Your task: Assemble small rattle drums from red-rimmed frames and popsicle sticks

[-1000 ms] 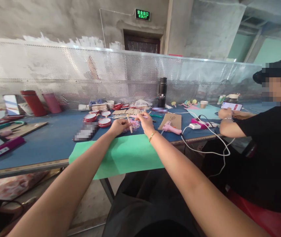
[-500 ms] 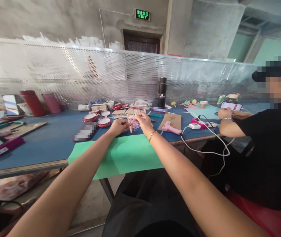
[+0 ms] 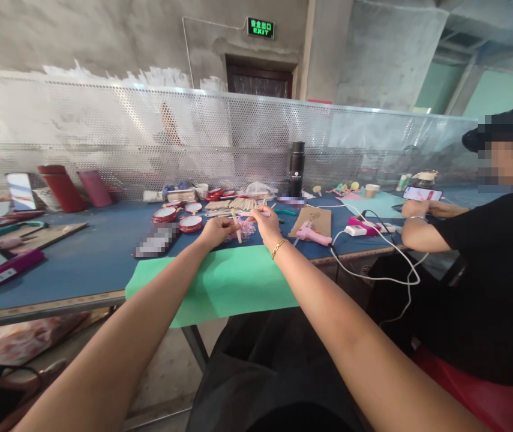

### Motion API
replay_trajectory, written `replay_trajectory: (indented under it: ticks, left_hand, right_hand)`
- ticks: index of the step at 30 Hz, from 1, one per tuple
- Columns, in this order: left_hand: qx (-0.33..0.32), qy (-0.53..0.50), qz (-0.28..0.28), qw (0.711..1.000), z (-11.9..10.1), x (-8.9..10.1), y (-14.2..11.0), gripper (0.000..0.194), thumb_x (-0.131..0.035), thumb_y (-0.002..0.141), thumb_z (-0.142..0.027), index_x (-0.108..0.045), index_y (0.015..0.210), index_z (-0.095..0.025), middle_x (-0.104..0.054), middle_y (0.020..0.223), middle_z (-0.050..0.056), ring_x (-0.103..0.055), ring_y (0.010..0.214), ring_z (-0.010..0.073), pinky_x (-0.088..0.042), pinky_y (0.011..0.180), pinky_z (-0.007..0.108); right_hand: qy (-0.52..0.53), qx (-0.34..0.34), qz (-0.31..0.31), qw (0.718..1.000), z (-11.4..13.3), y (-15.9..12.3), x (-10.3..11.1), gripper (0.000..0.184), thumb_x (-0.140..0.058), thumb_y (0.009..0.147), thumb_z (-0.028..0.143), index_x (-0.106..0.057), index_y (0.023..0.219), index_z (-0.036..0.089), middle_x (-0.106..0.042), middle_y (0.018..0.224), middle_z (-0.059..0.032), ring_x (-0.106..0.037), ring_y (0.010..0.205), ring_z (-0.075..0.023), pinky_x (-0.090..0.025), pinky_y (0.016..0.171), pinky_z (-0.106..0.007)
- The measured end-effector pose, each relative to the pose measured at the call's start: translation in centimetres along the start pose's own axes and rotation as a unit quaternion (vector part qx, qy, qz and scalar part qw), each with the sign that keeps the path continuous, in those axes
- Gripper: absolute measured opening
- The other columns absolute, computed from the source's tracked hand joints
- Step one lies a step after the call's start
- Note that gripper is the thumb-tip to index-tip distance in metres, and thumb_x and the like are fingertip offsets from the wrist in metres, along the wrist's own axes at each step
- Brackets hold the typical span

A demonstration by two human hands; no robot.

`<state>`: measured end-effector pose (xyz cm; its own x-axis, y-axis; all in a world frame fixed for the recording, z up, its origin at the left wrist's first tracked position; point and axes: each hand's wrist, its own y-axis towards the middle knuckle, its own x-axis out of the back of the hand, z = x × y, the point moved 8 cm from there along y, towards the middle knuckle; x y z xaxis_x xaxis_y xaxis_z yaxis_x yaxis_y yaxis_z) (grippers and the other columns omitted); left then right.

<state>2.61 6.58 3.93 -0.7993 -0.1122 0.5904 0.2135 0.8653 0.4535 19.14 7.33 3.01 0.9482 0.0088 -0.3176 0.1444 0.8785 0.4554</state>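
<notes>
Both my arms reach out over a green sheet (image 3: 224, 282) that hangs over the near edge of the blue table (image 3: 94, 258). My left hand (image 3: 215, 230) is closed, pinching a thin wooden stick (image 3: 237, 227) that stands nearly upright. My right hand (image 3: 266, 223), with a gold bracelet at the wrist, is closed on a small pink piece (image 3: 263, 212) next to the stick's top. A heap of small pink and purple bits (image 3: 242, 230) lies just behind the two hands. More wooden sticks (image 3: 231, 204) lie in a pile farther back.
Round red-rimmed discs (image 3: 179, 217) lie left of my hands. A pink glue gun (image 3: 312, 234) rests on brown card (image 3: 312, 219) to the right, its white cable trailing off the edge. A black flask (image 3: 296, 168) stands by the perforated metal screen. A person in black at the right handles a phone (image 3: 422, 193).
My hands have stayed in place over the pile, with only slight shifts of the stick and the pink piece. The person at the right has drawn their hand back a little.
</notes>
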Motion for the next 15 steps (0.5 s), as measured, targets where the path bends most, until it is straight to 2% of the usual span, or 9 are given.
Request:
replay_trajectory:
  ticks: [15]
  left_hand:
    - [-0.001,0.001,0.001,1.000,-0.46,0.09,-0.17,0.049,-0.071,0.066,-0.061,-0.058,0.052,-0.016,-0.046,0.048,-0.005,-0.037,0.049,0.0092,-0.027,0.049,0.024]
  right_hand:
    - [-0.010,-0.009,0.018,1.000,-0.06,-0.11,-0.30,0.012,-0.065,0.068,0.028,-0.057,0.062,0.020,-0.064,0.051,0.0030,-0.061,0.053,-0.0132,-0.045,0.056,-0.022]
